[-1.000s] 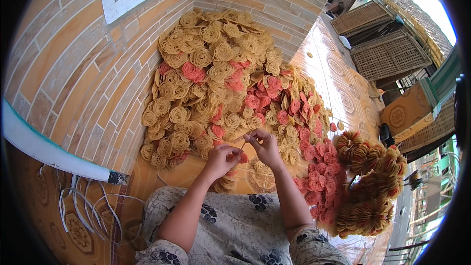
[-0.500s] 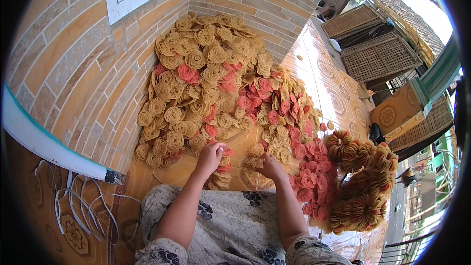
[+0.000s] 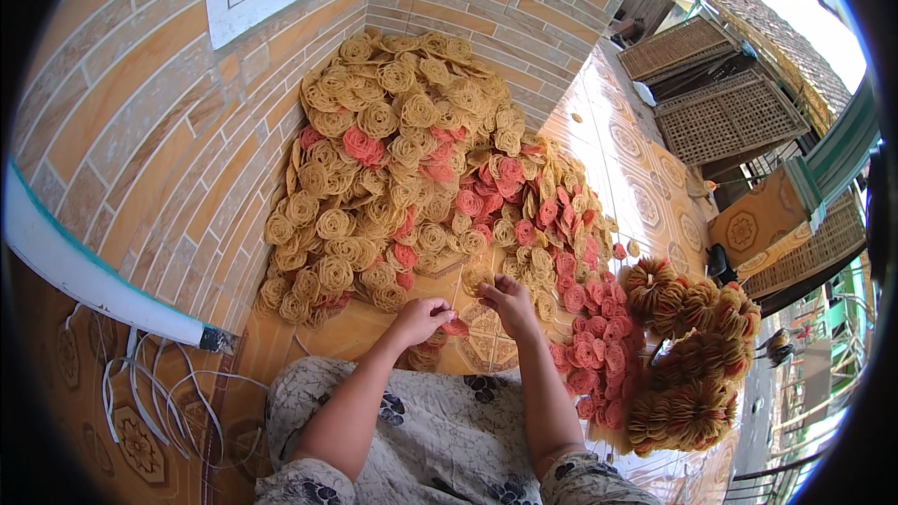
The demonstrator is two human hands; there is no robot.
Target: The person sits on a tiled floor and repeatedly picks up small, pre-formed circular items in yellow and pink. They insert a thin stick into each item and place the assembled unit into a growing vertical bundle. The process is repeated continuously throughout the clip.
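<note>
My right hand (image 3: pixel 512 307) pinches a thin tan swirled disc (image 3: pixel 477 277), lacy and like a dried cracker, by its lower edge. To its left, my left hand (image 3: pixel 418 323) has thumb and fingertips pressed together; whatever lies between them is too small to make out. A red disc (image 3: pixel 456 327) shows right below those fingertips. Under the left hand, close to my lap, is a small stack of tan and red discs (image 3: pixel 426 353), partly hidden by the hand.
A big heap of tan discs (image 3: pixel 332 224) mixed with red ones leans into the brick-tiled corner. Loose red discs (image 3: pixel 586 351) lie to the right, beside thick bundled rings of discs (image 3: pixel 687 411). White straps (image 3: pixel 154 374) lie on the left. Woven racks (image 3: pixel 725 117) stand outside.
My left hand has come down and slightly right, toward my right hand. The right hand has risen a little and now holds a single tan disc up off the floor.
</note>
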